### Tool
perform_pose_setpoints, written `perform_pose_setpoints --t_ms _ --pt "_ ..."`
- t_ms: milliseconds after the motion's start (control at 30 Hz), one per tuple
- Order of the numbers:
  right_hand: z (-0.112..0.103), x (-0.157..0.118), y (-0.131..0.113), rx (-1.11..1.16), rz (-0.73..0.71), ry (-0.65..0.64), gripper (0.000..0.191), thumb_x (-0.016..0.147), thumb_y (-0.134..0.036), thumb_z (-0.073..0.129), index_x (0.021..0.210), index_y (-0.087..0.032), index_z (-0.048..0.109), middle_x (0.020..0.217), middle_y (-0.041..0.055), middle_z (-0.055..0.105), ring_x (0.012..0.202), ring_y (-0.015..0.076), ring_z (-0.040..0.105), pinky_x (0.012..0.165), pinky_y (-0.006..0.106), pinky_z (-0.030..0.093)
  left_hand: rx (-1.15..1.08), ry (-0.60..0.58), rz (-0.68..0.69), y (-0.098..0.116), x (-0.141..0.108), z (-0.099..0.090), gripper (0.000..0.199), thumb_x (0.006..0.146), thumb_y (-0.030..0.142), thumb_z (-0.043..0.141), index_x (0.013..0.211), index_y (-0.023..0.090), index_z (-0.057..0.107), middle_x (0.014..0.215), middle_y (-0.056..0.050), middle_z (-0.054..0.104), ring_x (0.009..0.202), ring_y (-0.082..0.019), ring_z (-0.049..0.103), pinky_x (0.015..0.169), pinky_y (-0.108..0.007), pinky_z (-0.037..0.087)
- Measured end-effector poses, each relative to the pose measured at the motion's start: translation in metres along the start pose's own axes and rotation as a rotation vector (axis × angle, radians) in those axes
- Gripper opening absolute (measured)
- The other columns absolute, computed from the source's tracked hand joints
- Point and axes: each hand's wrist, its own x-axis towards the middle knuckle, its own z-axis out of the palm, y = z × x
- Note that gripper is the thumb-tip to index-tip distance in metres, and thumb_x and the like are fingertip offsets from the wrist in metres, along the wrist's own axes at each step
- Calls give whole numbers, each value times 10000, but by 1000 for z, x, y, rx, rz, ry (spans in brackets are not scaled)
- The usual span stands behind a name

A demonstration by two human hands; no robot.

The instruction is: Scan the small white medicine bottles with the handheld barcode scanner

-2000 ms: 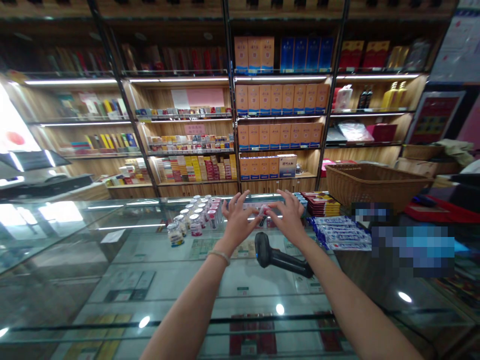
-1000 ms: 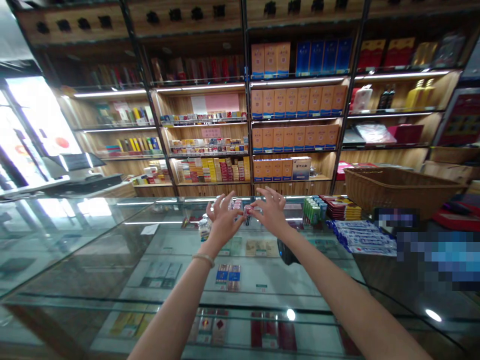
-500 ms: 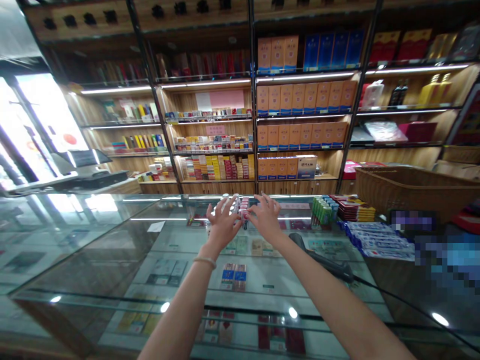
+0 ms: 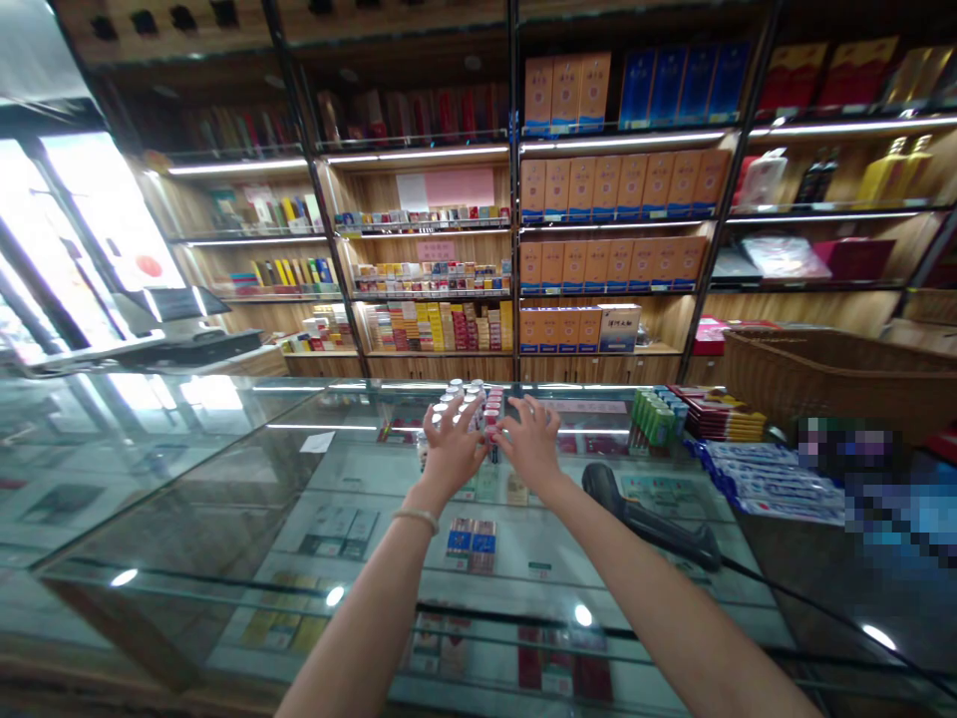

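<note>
A cluster of small white-capped containers (image 4: 456, 392) stands on the glass counter (image 4: 351, 477), with a row of pink-red containers (image 4: 494, 401) along its right side. My left hand (image 4: 453, 446), a bracelet at its wrist, is over the near part of the white-capped cluster, fingers spread. My right hand (image 4: 532, 444) is just right of the pink-red row, fingers bent and apart. Both thumbs point inward at the near end of that row; whether they touch it is hard to tell. The hands partly hide the containers.
A black handheld scanner (image 4: 650, 524) with a cable lies beside my right forearm. Green tubes (image 4: 652, 419), red-and-gold packs (image 4: 722, 414), blue-white packets (image 4: 774, 481) and a wicker basket (image 4: 837, 374) are at right. A paper slip (image 4: 318, 442) lies left. Stocked shelves (image 4: 598, 289) stand behind.
The view has shifted slightly, so the counter and shelves sit a little further right. Both hands stay around the containers in nearly the same pose.
</note>
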Motion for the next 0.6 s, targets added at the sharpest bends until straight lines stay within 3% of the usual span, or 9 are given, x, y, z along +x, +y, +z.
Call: perform_pose_setpoints --t_ms 433,600 --pt "17 -8 -5 18 55 40 174 980 -329 588 1062 -268 729 1418 90 615 1352 322 428 1084 567 287 45 15 -7 0 -1 1 79 824 341 730 802 266 742 1568 -34 501 1470 -347 369 1235 -591 -86" --pt "17 -13 0 -4 53 -9 278 976 -338 577 1227 -272 675 1473 86 572 1381 293 401 1110 530 270 79 52 -55 -1 -1 -2 138 807 360 751 897 257 733 1592 -67 464 1468 -342 371 1235 -580 -48"
